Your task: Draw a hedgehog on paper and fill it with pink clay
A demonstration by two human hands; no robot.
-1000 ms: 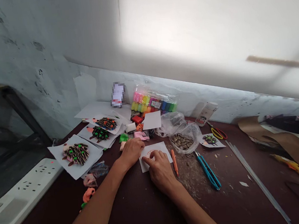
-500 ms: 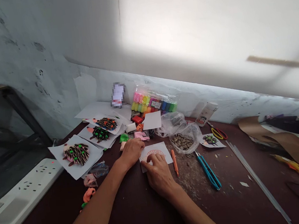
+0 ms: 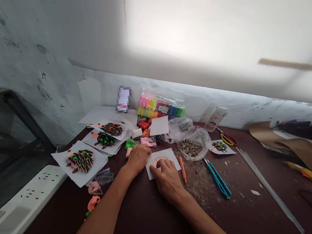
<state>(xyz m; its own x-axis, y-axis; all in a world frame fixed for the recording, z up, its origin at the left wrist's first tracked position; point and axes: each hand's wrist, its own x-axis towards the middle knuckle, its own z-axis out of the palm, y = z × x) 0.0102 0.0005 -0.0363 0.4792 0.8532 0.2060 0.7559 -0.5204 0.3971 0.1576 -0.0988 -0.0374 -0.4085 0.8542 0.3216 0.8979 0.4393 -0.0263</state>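
Note:
A small white card [image 3: 173,156] with an orange line drawing of a rounded, scalloped shape lies on the dark table. My right hand [image 3: 168,179] rests over its lower part with fingers bent and apart, the tips on the card; they cover part of the drawing. At the card's upper left edge is my left hand [image 3: 137,159], fingers curled close together. Whatever may be under those fingertips is hidden. Pink clay [image 3: 147,142] in a wrapper lies just beyond that hand. To the right of the card lies an orange marker [image 3: 182,169].
A plastic bag of striped seeds [image 3: 190,148], a teal-handled tool [image 3: 219,180] and scissors [image 3: 228,139] lie to the right. Seed-covered hedgehog pictures [image 3: 80,161] lie on the left, beside a power strip [image 3: 28,206]. Coloured clay packs [image 3: 160,107] stand at the back.
My right hand has shifted slightly to the right and up on the card, and its fingers have moved over more of the drawing. The left hand stays nearly where it was.

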